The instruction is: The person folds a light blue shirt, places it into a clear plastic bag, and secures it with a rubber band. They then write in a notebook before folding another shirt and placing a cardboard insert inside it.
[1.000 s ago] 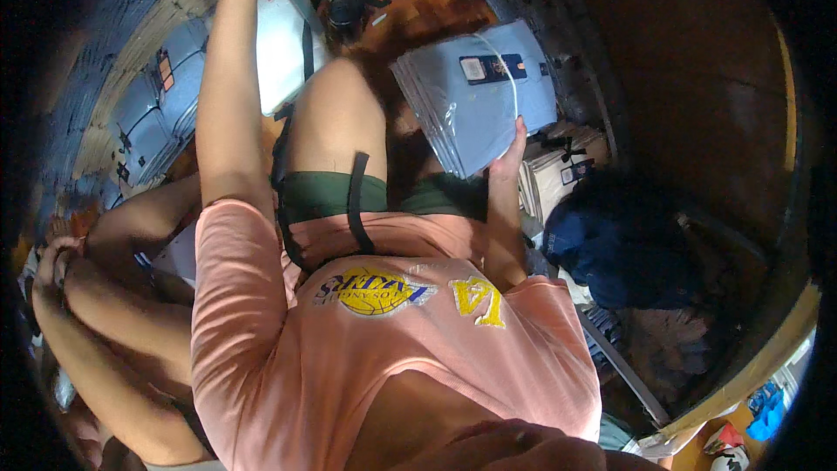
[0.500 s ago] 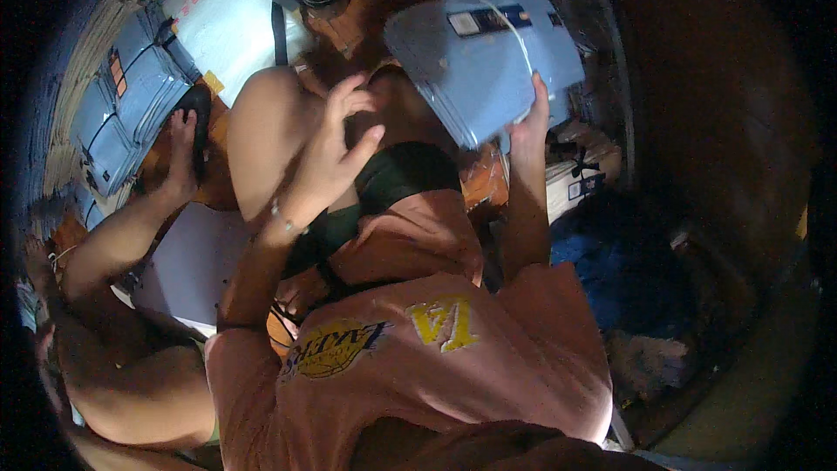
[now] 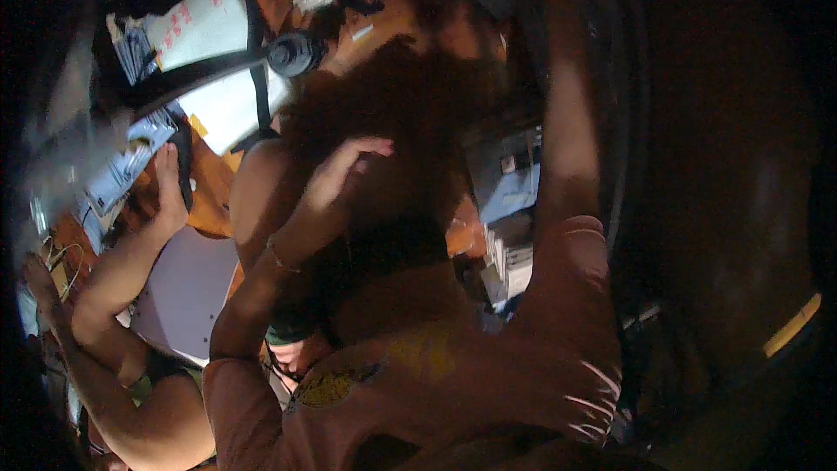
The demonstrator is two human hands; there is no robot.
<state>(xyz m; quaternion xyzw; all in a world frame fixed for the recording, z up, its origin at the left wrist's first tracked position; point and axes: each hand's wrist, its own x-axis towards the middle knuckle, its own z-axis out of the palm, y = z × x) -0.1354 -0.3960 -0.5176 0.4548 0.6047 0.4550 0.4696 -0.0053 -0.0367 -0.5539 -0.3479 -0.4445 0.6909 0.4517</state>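
Closest, pink shirt (image 3: 523, 358) deep in shade, forearms out ahead of it. Left grip (image 3: 342, 170) over the thighs, empty, fingers loosely bent and released; seemingly at rest in mid-air, with no load to bear. Right forearm (image 3: 571, 122) stretched far forward along the right side, perhaps for the sake of reach; right grip lost in the dark at the end, so impossible to tell whether clenched, released or round something. Just left of that forearm, low down, pale bundles (image 3: 510, 257) and, beyond them, blue packs (image 3: 510, 201), half lit, probably placed there for easy reach. Over on the left, another person's bare foot (image 3: 170, 179) beyond a grey panel (image 3: 187, 296); past the foot, more blue packs, likely out there to spare room underfoot. Farther off, on wooden floor (image 3: 401, 9), round dark thing (image 3: 295, 54) and white package (image 3: 218, 35), black strap (image 3: 255, 26) alongside, presumably for binding.
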